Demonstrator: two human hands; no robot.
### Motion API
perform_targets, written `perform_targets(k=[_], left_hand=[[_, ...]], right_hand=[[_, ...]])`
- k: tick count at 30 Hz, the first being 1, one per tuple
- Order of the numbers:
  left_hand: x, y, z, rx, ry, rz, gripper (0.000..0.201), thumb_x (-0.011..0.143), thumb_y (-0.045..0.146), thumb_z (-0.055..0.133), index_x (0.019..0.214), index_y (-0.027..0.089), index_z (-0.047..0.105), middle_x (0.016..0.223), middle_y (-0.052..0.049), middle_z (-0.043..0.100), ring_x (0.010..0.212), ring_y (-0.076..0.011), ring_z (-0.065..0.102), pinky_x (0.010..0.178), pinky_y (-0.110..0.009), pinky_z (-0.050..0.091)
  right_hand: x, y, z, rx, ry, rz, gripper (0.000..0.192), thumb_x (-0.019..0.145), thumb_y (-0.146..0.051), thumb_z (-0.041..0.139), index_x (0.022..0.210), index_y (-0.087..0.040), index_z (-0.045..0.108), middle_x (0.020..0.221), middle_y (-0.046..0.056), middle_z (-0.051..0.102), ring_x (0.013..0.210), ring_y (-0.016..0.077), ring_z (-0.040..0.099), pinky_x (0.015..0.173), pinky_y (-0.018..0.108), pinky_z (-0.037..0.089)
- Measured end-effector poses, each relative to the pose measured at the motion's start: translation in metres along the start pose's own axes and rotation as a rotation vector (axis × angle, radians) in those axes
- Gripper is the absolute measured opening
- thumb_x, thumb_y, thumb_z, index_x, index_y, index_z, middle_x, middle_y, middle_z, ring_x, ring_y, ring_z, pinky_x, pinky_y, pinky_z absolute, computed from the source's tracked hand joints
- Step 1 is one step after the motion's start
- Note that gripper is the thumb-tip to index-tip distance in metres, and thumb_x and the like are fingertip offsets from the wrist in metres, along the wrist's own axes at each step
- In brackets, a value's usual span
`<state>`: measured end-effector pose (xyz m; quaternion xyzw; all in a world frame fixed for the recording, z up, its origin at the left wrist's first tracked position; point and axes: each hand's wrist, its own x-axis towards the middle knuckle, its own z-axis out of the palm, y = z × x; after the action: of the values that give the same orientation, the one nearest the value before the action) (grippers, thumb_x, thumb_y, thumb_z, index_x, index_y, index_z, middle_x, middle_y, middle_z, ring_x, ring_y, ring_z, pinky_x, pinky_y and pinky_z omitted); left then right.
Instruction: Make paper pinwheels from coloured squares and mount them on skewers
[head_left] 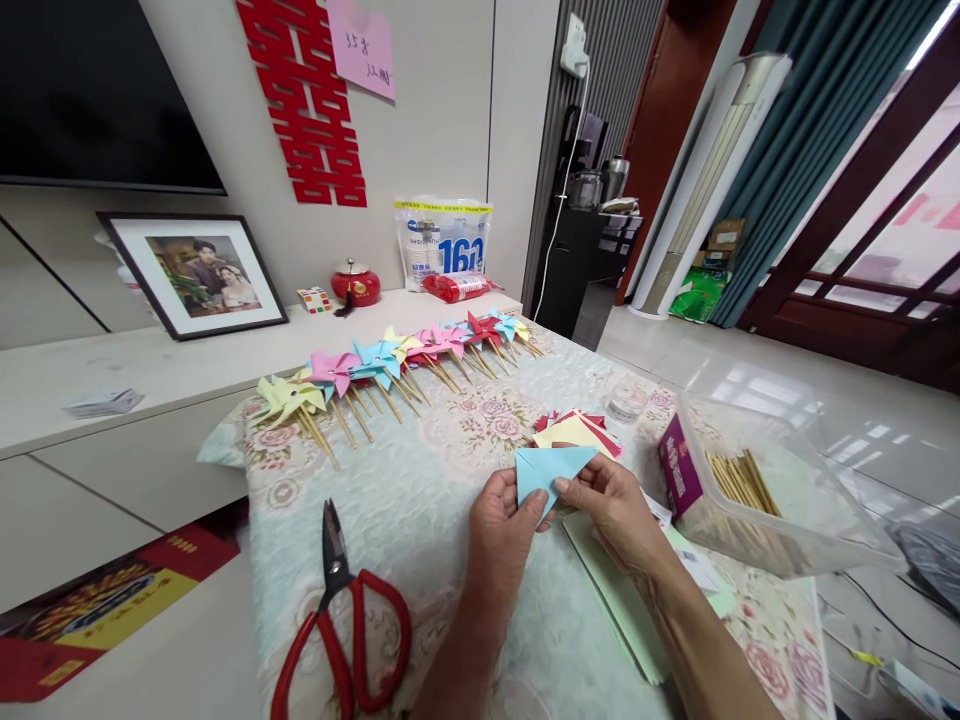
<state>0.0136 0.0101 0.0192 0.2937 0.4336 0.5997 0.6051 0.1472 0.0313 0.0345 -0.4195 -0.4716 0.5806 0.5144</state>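
Observation:
Between both hands is a light blue sheet of paper [551,468], folded into a triangle and held above the table. My left hand [501,530] pinches its left side, thumb on top. My right hand [611,500] grips the right side, with its thumb on the front face. Just beyond lie cut paper pieces [577,432] in red, yellow and pink. Under my right forearm is a stack of pale green paper [619,610]. Scissors with red handles [341,600] lie partly spread on the left. Several paper pinwheels [379,362] on sticks line the table's far side.
A clear plastic box [795,545] of wooden sticks [742,480] stands at the right, near a small round clear container [626,402]. Behind the flowered tablecloth [420,480], a white cabinet [187,375] carries a framed photo [202,275], a red jar [356,285] and a bag of cups [442,245].

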Motion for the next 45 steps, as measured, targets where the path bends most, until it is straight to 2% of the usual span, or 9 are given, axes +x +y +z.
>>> perform_targets(k=[8, 15, 20, 28, 32, 35, 39, 41, 45], left_hand=[[-0.002, -0.002, -0.001, 0.026, -0.011, -0.065, 0.035, 0.068, 0.04, 0.08, 0.086, 0.012, 0.07, 0.07, -0.006, 0.074, 0.055, -0.0169, 0.066, 0.053, -0.026, 0.052], [0.001, -0.002, -0.003, 0.001, 0.078, -0.062, 0.03, 0.066, 0.037, 0.081, 0.081, 0.014, 0.069, 0.069, -0.004, 0.074, 0.055, -0.0178, 0.068, 0.054, -0.027, 0.054], [0.001, -0.001, -0.002, 0.014, 0.039, -0.069, 0.03, 0.068, 0.037, 0.08, 0.084, 0.014, 0.069, 0.07, -0.004, 0.075, 0.058, -0.0177, 0.069, 0.056, -0.027, 0.055], [-0.002, -0.002, -0.003, -0.005, -0.044, -0.064, 0.038, 0.075, 0.045, 0.075, 0.09, 0.011, 0.069, 0.078, -0.01, 0.076, 0.061, -0.0189, 0.069, 0.054, -0.027, 0.052], [0.0, -0.006, -0.005, 0.042, -0.019, -0.085, 0.037, 0.071, 0.044, 0.077, 0.085, 0.011, 0.069, 0.072, -0.009, 0.075, 0.058, -0.0196, 0.069, 0.053, -0.028, 0.052], [0.001, -0.006, -0.005, 0.058, 0.007, -0.092, 0.036, 0.07, 0.044, 0.077, 0.083, 0.011, 0.069, 0.071, -0.009, 0.075, 0.057, -0.0195, 0.069, 0.052, -0.028, 0.052], [0.0, -0.002, -0.003, 0.027, 0.015, -0.108, 0.037, 0.068, 0.044, 0.079, 0.083, 0.012, 0.068, 0.073, -0.008, 0.075, 0.058, -0.0189, 0.069, 0.051, -0.027, 0.051], [-0.001, -0.001, -0.001, 0.001, 0.018, -0.106, 0.037, 0.068, 0.045, 0.08, 0.082, 0.013, 0.067, 0.073, -0.007, 0.075, 0.058, -0.0183, 0.069, 0.051, -0.026, 0.05], [-0.002, 0.0, -0.002, -0.054, 0.0, -0.077, 0.035, 0.071, 0.046, 0.078, 0.078, 0.014, 0.065, 0.069, -0.006, 0.073, 0.06, -0.0179, 0.069, 0.049, -0.023, 0.045]], right_hand=[[0.001, 0.001, 0.003, -0.164, 0.101, -0.126, 0.028, 0.066, -0.033, 0.085, 0.085, -0.019, 0.069, 0.06, -0.004, 0.058, 0.056, 0.0133, 0.051, 0.055, 0.026, 0.04], [-0.001, -0.001, 0.001, -0.195, 0.01, -0.078, 0.03, 0.077, -0.044, 0.078, 0.093, -0.019, 0.071, 0.081, 0.003, 0.071, 0.073, 0.0197, 0.063, 0.07, 0.032, 0.048], [0.002, 0.002, -0.007, -0.358, -0.011, -0.08, 0.035, 0.084, -0.05, 0.07, 0.069, -0.019, 0.062, 0.063, 0.0, 0.062, 0.062, 0.0154, 0.053, 0.06, 0.028, 0.039], [-0.001, -0.003, -0.003, -0.327, 0.039, -0.085, 0.038, 0.081, -0.051, 0.073, 0.063, -0.02, 0.061, 0.062, 0.002, 0.066, 0.061, 0.0182, 0.059, 0.061, 0.031, 0.043], [-0.001, -0.002, 0.0, -0.266, 0.051, -0.105, 0.034, 0.079, -0.047, 0.076, 0.065, -0.021, 0.06, 0.06, 0.0, 0.064, 0.058, 0.0181, 0.059, 0.059, 0.03, 0.043], [-0.001, 0.001, 0.002, -0.243, 0.071, -0.15, 0.027, 0.076, -0.039, 0.079, 0.069, -0.022, 0.06, 0.06, -0.002, 0.064, 0.057, 0.0182, 0.061, 0.057, 0.03, 0.044], [-0.002, 0.002, 0.002, -0.426, 0.117, -0.259, 0.013, 0.079, -0.028, 0.075, 0.076, -0.022, 0.063, 0.064, -0.001, 0.066, 0.06, 0.0195, 0.062, 0.059, 0.031, 0.045], [-0.004, 0.0, 0.002, -0.541, 0.091, -0.347, 0.006, 0.082, -0.021, 0.07, 0.078, -0.023, 0.065, 0.072, 0.001, 0.068, 0.065, 0.0198, 0.062, 0.064, 0.032, 0.046], [-0.004, -0.004, 0.003, -0.671, 0.005, -0.487, 0.012, 0.086, -0.014, 0.062, 0.079, -0.023, 0.067, 0.089, 0.005, 0.069, 0.079, 0.0204, 0.064, 0.07, 0.032, 0.047]])
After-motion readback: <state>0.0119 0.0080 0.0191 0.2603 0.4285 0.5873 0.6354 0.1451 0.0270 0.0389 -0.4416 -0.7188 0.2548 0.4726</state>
